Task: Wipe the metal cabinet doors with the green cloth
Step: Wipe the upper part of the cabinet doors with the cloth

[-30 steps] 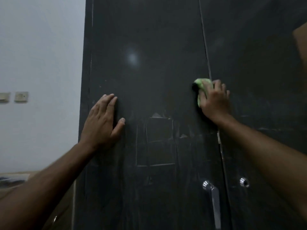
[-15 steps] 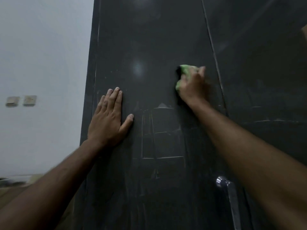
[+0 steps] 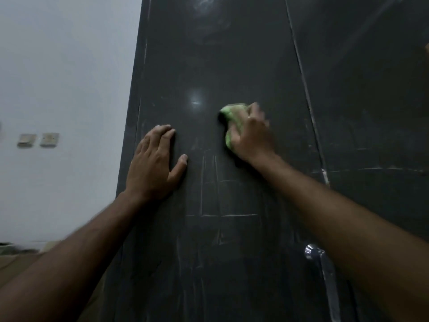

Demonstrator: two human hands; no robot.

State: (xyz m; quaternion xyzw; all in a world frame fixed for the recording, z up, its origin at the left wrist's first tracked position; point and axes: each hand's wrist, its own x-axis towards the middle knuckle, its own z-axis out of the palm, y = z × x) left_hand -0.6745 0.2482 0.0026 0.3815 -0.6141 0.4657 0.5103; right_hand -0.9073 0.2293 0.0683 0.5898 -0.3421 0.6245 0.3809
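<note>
A tall dark metal cabinet fills the view; its left door (image 3: pixel 209 54) meets the right door (image 3: pixel 371 89) at a thin vertical seam. My right hand (image 3: pixel 251 133) presses a bunched green cloth (image 3: pixel 229 115) flat against the left door, near its middle; most of the cloth is hidden under my fingers. My left hand (image 3: pixel 154 163) lies flat on the same door, fingers together and thumb out, holding nothing, a short way left of the cloth. Pale streaks and scratch marks show on the door below both hands.
A chrome handle (image 3: pixel 325 275) sticks out low on the left door beside the seam. A white wall (image 3: pixel 58 77) with two pale switch plates (image 3: pixel 38 139) stands left of the cabinet. Something flat and brownish sits at the bottom left corner.
My right hand has carried the cloth leftward from the seam onto the middle of the left door. My left hand has stayed flat on the door.
</note>
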